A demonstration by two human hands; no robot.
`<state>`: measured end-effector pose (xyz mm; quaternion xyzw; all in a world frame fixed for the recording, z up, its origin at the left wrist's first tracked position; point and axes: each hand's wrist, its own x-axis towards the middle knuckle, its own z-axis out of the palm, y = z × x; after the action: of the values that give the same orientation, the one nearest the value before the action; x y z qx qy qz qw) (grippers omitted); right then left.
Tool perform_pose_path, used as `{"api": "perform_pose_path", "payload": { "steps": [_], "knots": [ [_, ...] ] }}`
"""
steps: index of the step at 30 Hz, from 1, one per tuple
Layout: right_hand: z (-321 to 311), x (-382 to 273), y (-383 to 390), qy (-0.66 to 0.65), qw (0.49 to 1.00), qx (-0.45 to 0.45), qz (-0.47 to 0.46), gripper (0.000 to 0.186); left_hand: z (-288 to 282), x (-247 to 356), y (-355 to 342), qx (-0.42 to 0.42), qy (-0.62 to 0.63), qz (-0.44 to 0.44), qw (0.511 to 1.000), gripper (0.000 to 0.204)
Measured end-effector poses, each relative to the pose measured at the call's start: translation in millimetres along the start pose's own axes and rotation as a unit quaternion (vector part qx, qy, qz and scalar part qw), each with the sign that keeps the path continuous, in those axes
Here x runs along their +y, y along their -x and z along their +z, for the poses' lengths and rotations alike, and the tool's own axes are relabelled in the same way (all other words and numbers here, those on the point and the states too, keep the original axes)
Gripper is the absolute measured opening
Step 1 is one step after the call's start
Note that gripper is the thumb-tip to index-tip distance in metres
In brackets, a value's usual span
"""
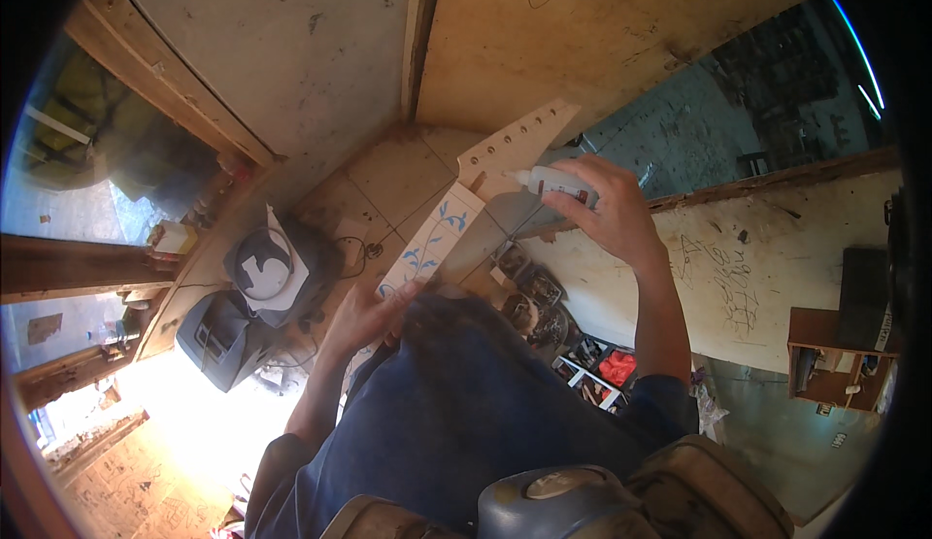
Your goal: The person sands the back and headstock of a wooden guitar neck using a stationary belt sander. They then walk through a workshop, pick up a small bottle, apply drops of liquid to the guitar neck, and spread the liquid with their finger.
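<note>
A pale wooden guitar neck (449, 230) slants away from my lap, its pointed headstock (517, 144) at the far end. A row of several tuner holes runs along the headstock, and blue vine shapes decorate the fingerboard. My left hand (372, 312) is closed round the neck near its close end, with the thumb lying on the fingerboard face. In my right hand (614, 207) is a small white glue bottle (560, 185), tipped sideways. Its nozzle points left, at or just over the base of the headstock; contact is unclear.
On the left stand a dark machine with a white round part (264, 263) and a grey welding mask (221, 340). A divided tray (592, 384) with a red cloth sits right of my lap. Wooden panels (582, 34) rise ahead; a shelf box (837, 369) hangs far right.
</note>
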<state>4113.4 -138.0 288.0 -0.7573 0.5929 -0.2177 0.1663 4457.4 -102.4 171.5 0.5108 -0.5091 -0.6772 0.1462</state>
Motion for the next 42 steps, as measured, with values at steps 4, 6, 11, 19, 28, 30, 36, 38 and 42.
{"api": "perform_pose_path", "payload": {
  "steps": [4, 6, 11, 19, 28, 30, 36, 38, 42],
  "knots": [
    [1, -2, 0, -0.005, 1.0, 0.002, 0.004, 0.036, -1, 5, 1, 0.004, -0.008, -0.004, 1.0, 0.075],
    [1, -3, 0, -0.003, 1.0, 0.002, 0.007, 0.036, -2, 6, 1, 0.005, -0.013, -0.008, 1.0, 0.075],
    [3, 1, -1, 0.01, 1.0, 0.002, -0.017, 0.036, -4, 4, -1, 0.004, -0.013, -0.012, 1.0, 0.074],
    [9, 4, 3, -0.031, 0.999, 0.033, 0.006, 0.035, -5, 2, 0, 0.011, -0.016, -0.014, 1.0, 0.078],
    [32, 16, 3, -0.045, 0.998, 0.051, 0.014, 0.036, -9, 6, 4, 0.034, -0.056, -0.027, 0.997, 0.082],
    [32, 16, 1, -0.057, 0.997, 0.054, 0.027, 0.037, -10, 8, 4, 0.036, -0.068, -0.03, 0.997, 0.083],
    [28, 15, -5, -0.038, 0.998, 0.047, 0.016, 0.036, -10, 12, 5, 0.031, -0.082, -0.032, 0.996, 0.084],
    [26, 14, -6, -0.03, 0.999, 0.041, 0.012, 0.036, -10, 11, 5, 0.032, -0.081, -0.03, 0.996, 0.084],
    [25, 13, -7, -0.025, 0.999, 0.04, -0.001, 0.036, -12, 8, 4, 0.028, -0.084, -0.039, 0.995, 0.083]
  ]
}}
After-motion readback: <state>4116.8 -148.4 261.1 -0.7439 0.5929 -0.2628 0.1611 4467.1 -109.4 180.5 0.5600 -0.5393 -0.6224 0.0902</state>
